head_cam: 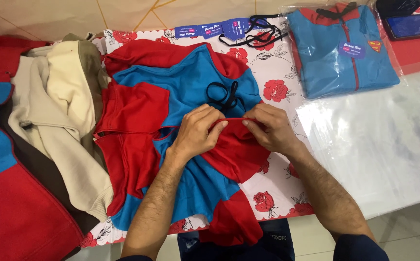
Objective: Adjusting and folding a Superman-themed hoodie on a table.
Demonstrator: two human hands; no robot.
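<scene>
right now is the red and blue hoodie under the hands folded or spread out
Partly folded: the red and blue hoodie lies bunched, and the left hand and right hand pinch its red hood edge.

Garment packing table: bagged hoodie, tags

Left hand and right hand pinched the red hood edge of a red-and-blue hooded jacket spread on a rose-print tablecloth, black drawstring above the fingers, cream garment at left, bagged blue jacket and clear plastic bags at right.
</scene>
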